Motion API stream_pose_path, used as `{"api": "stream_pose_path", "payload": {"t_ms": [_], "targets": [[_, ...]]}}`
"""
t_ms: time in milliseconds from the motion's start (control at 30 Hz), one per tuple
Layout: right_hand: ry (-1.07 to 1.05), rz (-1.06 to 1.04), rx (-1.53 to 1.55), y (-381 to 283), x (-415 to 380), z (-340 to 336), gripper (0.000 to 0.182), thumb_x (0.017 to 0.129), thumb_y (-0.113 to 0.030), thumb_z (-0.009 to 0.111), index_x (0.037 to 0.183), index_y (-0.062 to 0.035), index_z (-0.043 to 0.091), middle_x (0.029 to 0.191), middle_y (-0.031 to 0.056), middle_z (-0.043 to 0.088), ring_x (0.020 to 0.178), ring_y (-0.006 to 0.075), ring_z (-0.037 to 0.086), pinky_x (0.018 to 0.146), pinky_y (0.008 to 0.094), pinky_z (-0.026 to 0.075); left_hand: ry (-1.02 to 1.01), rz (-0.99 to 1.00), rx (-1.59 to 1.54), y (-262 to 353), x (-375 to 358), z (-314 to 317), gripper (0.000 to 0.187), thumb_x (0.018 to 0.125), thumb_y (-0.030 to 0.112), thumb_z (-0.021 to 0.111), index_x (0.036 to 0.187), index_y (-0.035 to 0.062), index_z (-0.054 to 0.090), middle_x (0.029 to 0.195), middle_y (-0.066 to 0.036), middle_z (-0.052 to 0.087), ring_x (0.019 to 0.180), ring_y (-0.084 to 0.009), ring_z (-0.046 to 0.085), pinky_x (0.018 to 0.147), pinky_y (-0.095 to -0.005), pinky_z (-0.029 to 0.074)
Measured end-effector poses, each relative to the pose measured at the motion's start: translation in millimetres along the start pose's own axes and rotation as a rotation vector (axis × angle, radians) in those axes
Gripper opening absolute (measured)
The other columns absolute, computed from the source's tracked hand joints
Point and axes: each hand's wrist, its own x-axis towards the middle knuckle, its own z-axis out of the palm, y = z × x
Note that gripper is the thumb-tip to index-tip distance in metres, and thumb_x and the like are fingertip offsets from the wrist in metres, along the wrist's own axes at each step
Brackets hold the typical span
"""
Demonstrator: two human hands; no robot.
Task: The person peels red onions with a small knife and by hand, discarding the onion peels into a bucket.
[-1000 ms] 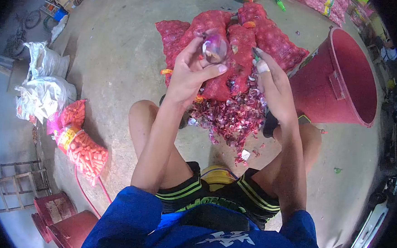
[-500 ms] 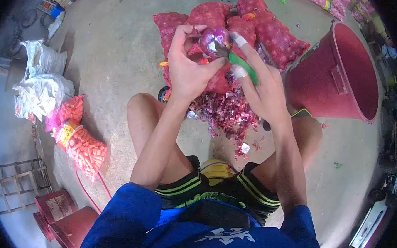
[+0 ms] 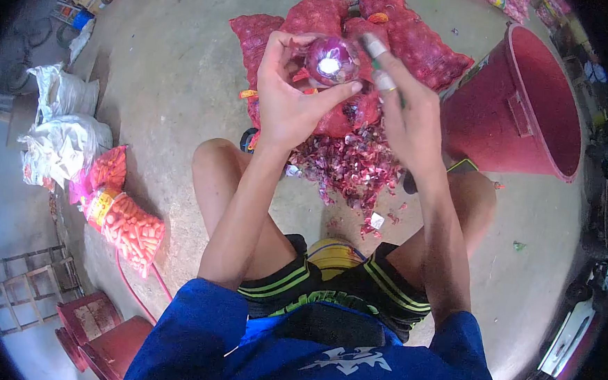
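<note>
My left hand (image 3: pixel 286 109) is wrapped round a peeled-looking red onion (image 3: pixel 333 58), its shiny purple side up and a bright white glint on it. Just right of the onion, my right hand (image 3: pixel 414 123) grips a knife with a green handle (image 3: pixel 377 64); the fingers are smeared by motion and the blade cannot be made out. White tape covers the tips of two right-hand fingers. Beneath both hands, a heap of purple onion skins (image 3: pixel 351 165) lies on the floor, against red net sacks of onions (image 3: pixel 317 20).
A large red bucket (image 3: pixel 485 124) stands tilted-looking at the right. On the left are white sacks (image 3: pixel 66 144) and a bag of carrots (image 3: pixel 132 228). A yellow stool (image 3: pixel 335 256) shows between my legs. Red bins (image 3: pixel 110 342) stand at lower left.
My right hand has swung slightly right and away from the onion with the knife, whose blade was against it before. The onion stays in my left hand, its skin side turned a little.
</note>
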Motion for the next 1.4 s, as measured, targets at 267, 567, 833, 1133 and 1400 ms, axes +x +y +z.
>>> {"api": "stream_pose_path", "payload": {"t_ms": [267, 567, 833, 1133, 1400], "targets": [[-0.087, 0.228, 0.242, 5, -3, -18, 0.046, 0.108, -0.015, 0.059, 0.153, -0.0076, 0.057, 0.141, 0.0196, 0.069, 0.135, 0.0300, 0.064, 0.110, 0.0375, 0.049, 0.026, -0.014, -0.085, 2, 0, -2, 0.067, 0.074, -0.008, 0.093, 0.126, 0.0036, 0.051, 0.120, -0.011, 0.070, 0.108, -0.0197, 0.073, 0.094, -0.0357, 0.061], [-0.176, 0.073, 0.295, -14, -5, -11, 0.052, 0.105, -0.011, 0.063, 0.156, -0.0091, 0.053, 0.109, 0.0248, 0.075, 0.083, 0.0381, 0.073, 0.080, 0.0387, 0.056, 0.081, 0.033, -0.009, -1, 1, 2, 0.071, 0.070, -0.006, 0.093, 0.125, 0.0041, 0.050, 0.120, -0.011, 0.067, 0.108, -0.0183, 0.070, 0.091, -0.0332, 0.061], [-0.131, 0.037, 0.251, 4, -2, -5, 0.045, 0.107, -0.012, 0.060, 0.151, -0.0070, 0.059, 0.123, 0.0223, 0.076, 0.105, 0.0320, 0.077, 0.092, 0.0398, 0.056, 0.054, 0.072, -0.045, -5, 1, 3, 0.072, 0.067, -0.001, 0.098, 0.121, 0.0049, 0.050, 0.122, -0.010, 0.063, 0.110, -0.0180, 0.069, 0.089, -0.0318, 0.062], [-0.283, 0.418, 0.436, -7, 1, -23, 0.048, 0.109, -0.021, 0.058, 0.155, -0.0068, 0.055, 0.125, 0.0194, 0.077, 0.107, 0.0192, 0.073, 0.097, 0.0350, 0.053, 0.058, -0.072, -0.276, -2, -1, 6, 0.070, 0.074, -0.012, 0.090, 0.128, 0.0031, 0.048, 0.123, -0.012, 0.066, 0.113, -0.0202, 0.070, 0.096, -0.0343, 0.062], [-0.161, 0.038, 0.314, -12, -3, -4, 0.048, 0.105, -0.009, 0.060, 0.153, -0.0047, 0.056, 0.114, 0.0270, 0.075, 0.093, 0.0356, 0.077, 0.082, 0.0392, 0.057, 0.120, 0.022, -0.120, -9, -1, 6, 0.072, 0.071, -0.004, 0.095, 0.126, 0.0028, 0.049, 0.124, -0.012, 0.061, 0.111, -0.0184, 0.068, 0.093, -0.0326, 0.061]]}}
